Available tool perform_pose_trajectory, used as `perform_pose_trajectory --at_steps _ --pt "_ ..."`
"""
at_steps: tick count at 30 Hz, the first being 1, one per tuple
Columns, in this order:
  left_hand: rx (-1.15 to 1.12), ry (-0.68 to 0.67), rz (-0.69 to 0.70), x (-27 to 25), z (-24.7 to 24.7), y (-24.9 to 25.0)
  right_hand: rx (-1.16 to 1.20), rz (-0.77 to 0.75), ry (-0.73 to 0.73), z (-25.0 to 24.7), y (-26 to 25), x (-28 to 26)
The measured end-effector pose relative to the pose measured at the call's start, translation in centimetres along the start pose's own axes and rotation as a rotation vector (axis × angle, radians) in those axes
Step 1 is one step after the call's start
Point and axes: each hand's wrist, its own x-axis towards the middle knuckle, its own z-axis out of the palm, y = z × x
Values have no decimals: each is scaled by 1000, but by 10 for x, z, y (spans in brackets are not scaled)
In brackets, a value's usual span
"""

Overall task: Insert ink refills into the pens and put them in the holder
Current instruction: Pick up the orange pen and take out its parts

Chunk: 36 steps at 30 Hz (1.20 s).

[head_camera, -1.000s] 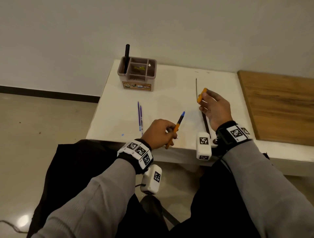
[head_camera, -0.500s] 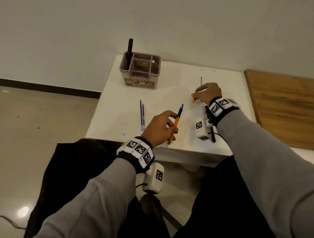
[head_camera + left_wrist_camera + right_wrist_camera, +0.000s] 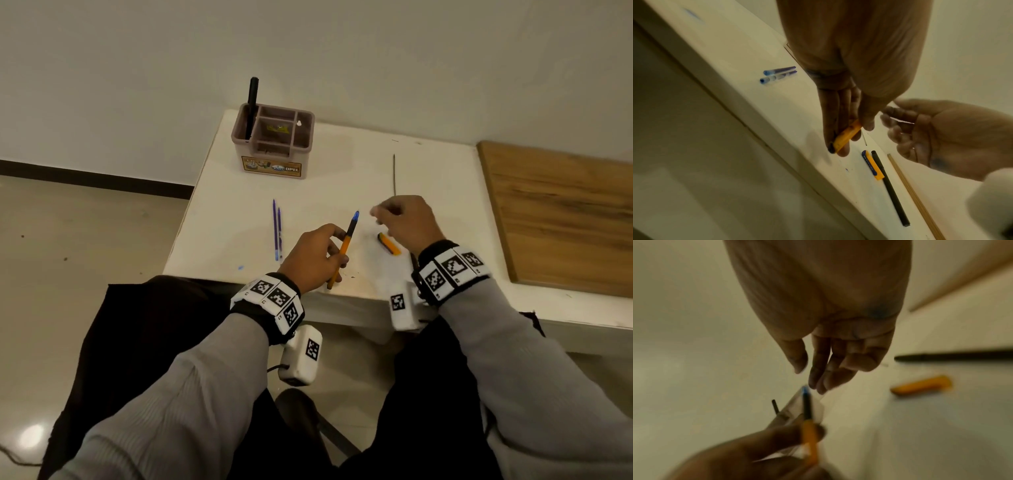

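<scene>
Head view shows the right hand (image 3: 406,222) now empty: the orange cap (image 3: 389,243) it pinched half a second ago lies on the white surface (image 3: 342,171), just beside that hand. Its fingers (image 3: 819,369) hang loose and apart, close to the blue tip of the orange pen (image 3: 344,248). The left hand (image 3: 313,258) still grips this pen, tilted, with fingers curled round the barrel. Two blue refills (image 3: 276,230) lie side by side left of it, unmoved. The holder (image 3: 272,144) stands at the far edge with one black pen (image 3: 252,106) in its left compartment.
</scene>
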Motion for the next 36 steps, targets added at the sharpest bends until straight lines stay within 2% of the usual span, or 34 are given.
perform_pose_trajectory --at_steps 3,8,12,13,17,20,23,26,29,32,36 --pt "19 18 13 0 -1 2 364 76 -69 15 -17 -25" --pt "33 7 62 -2 -4 4 600 92 9 40 -16 -31" --pt "-21 -21 64 -2 -12 3 873 54 -197 38 -14 -29" --pt "-26 -21 70 -2 -14 3 886 49 -220 38 -13 -29" --pt "-9 -3 88 -3 -16 3 771 14 -117 39 -11 -28" --pt "-3 3 86 -3 -16 3 796 27 -186 40 -13 -28" --pt "15 -9 86 -2 -15 3 724 12 -156 39 -12 -27" --pt "24 -14 69 -2 -13 2 751 26 -205 37 -11 -28" --pt "4 -32 63 -2 -12 2 736 26 -126 36 -8 -26" --pt "-5 -42 47 -3 -11 2 768 34 -164 38 -7 -26" --pt "-12 -54 40 -2 -10 1 710 41 -140 36 -5 -25"
